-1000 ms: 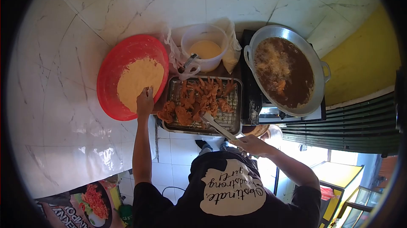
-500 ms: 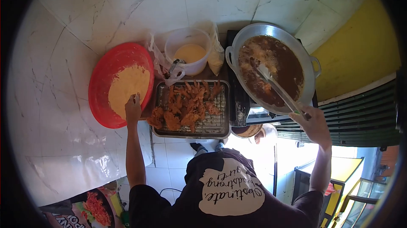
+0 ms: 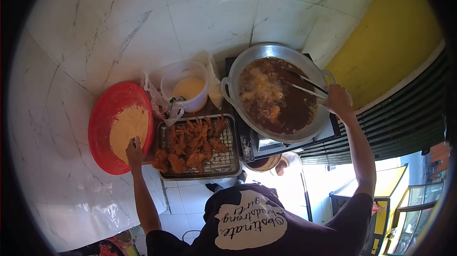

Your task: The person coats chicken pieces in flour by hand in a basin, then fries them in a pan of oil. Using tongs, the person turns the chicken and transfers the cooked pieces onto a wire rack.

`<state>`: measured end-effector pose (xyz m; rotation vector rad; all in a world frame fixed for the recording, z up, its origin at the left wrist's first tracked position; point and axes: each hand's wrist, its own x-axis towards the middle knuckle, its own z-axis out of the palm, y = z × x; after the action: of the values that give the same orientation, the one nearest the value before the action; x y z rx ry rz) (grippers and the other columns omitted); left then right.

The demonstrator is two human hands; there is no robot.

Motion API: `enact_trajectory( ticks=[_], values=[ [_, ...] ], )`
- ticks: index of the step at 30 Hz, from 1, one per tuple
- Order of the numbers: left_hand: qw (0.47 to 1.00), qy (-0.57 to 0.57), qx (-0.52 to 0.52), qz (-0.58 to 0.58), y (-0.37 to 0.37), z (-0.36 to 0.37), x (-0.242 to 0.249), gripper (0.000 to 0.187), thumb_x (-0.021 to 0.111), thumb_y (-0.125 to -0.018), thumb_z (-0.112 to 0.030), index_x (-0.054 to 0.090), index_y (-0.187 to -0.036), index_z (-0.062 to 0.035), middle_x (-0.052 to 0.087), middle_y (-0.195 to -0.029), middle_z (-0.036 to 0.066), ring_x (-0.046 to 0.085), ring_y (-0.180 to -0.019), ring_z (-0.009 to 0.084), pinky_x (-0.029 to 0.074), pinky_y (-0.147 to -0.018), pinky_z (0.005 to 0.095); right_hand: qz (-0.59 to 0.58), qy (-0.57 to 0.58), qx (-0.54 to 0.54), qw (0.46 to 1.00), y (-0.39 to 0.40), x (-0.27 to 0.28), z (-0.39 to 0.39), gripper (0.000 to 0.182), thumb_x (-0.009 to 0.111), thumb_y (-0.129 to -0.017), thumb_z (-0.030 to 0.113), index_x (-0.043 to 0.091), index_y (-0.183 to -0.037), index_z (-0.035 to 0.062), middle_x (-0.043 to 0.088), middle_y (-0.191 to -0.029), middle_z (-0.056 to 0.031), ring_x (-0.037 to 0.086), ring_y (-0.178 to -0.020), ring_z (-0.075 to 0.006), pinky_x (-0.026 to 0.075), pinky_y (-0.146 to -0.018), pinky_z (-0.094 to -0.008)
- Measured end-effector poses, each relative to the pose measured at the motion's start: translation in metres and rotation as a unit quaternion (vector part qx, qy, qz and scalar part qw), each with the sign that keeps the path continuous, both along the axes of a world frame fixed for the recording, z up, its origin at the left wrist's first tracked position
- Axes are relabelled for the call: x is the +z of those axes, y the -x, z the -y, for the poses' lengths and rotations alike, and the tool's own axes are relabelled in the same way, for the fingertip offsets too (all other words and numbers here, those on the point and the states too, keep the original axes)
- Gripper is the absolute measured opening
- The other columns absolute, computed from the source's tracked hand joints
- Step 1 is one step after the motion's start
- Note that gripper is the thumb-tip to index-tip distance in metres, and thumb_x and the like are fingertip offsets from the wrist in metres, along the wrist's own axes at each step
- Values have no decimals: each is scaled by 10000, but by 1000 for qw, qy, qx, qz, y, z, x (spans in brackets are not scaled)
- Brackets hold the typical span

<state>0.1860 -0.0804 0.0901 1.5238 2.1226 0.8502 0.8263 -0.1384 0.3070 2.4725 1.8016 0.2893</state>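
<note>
My right hand (image 3: 339, 100) is closed around the handle end of metal tongs (image 3: 309, 91) at the right rim of a large wok (image 3: 229, 76). The tongs' tips reach into the dark bubbling oil (image 3: 297, 108), where the ends are hard to see. Pale foam covers part of the oil, and a golden fried piece (image 3: 273, 112) shows in it. Over the near edge of a red basin (image 3: 100, 130) is my left hand (image 3: 134, 152), fingers loosely bent with the tips slightly apart and nothing visible in them. Yellowish flour (image 3: 127, 127) lies in that basin.
Fried chicken feet and other pieces (image 3: 190, 144) lie on a rack tray (image 3: 200, 176) between basin and wok. Behind stand a clear tub of batter (image 3: 167, 81), plastic bags (image 3: 215, 84) and the tiled wall (image 3: 204, 23). The wok sits on a stove (image 3: 266, 144).
My right hand has raised the tongs toward the wok's right side, and they now lie flatter across the oil. The view has shifted. My left hand stays at the basin's edge.
</note>
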Motion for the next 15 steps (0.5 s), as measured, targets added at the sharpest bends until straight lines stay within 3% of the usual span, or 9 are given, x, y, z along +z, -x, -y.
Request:
enact_trajectory(
  ticks=[1,3,6,15],
  values=[
    [1000,-4,-2,0,0,0,0,385,467,-931,-316,609,-996,37,641,-804,202,628,-756,323,464,-676,394,0,-4,-2,1000,0,-2,-7,443,767,-642,373,659,-908,36,651,-867,-173,651,-830,-335,512,-750,-424],
    [1000,-16,2,-3,0,0,-2,393,464,-930,-318,609,-998,41,642,-809,204,630,-763,320,465,-677,396,-147,58,-49,986,-2,-6,-23,488,760,-638,410,674,-915,18,665,-873,-191,656,-828,-333,517,-754,-413],
    [1000,-23,9,-10,0,0,-3,396,466,-928,-319,608,-1000,45,643,-813,206,631,-767,323,466,-682,397,-207,57,-19,976,-16,-32,-46,552,778,-608,396,671,-941,-30,664,-854,-224,659,-810,-321,511,-757,-386],
    [1000,3,20,-11,-1,-1,-2,408,461,-928,-330,607,-1021,39,648,-859,216,633,-804,337,472,-711,403,-238,83,22,968,-13,-36,-73,524,773,-605,426,701,-879,-15,666,-748,-177,655,-699,-275,513,-689,-365]
  ],
)
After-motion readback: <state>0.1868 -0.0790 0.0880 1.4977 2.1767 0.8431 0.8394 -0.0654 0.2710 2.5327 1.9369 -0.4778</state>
